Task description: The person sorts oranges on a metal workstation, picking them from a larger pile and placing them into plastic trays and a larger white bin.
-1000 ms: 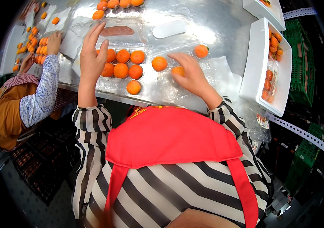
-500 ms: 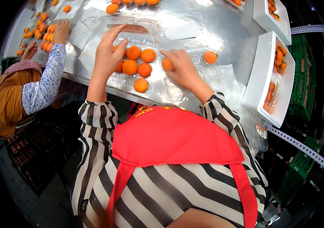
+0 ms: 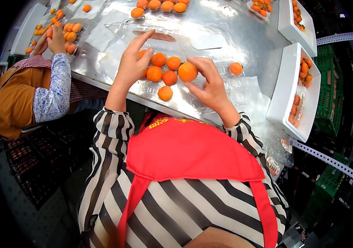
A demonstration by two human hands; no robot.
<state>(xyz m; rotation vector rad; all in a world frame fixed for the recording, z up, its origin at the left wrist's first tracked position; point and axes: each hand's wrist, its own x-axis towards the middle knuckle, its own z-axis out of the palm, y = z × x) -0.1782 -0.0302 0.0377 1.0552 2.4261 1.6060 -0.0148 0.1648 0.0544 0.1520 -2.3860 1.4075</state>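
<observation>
My right hand (image 3: 209, 84) grips a mandarin (image 3: 188, 72) between thumb and fingers, above the inner edge of a clear plastic clamshell tray (image 3: 237, 96). A bit of orange shows under its thumb, mostly hidden. My left hand (image 3: 133, 64) is open, thumb and forefinger spread, at the left side of a group of mandarins (image 3: 154, 74) seated in another clear tray. The hand partly covers the leftmost fruit; whether it touches them I cannot tell. One more mandarin (image 3: 236, 68), with a green tip, sits in the right-hand tray.
A metal table (image 3: 251, 45) carries filled trays (image 3: 167, 6) at the far side. White foam boxes (image 3: 280, 99) of fruit stand at the right, near green crates (image 3: 328, 91). At left, a co-worker's hands (image 3: 56, 41) hold a mandarin. Black crates (image 3: 31, 169) are below.
My right hand has turned and raised the mandarin that was under its fingers. The left hand keeps its place by the group. The co-worker's hands have come together around a fruit.
</observation>
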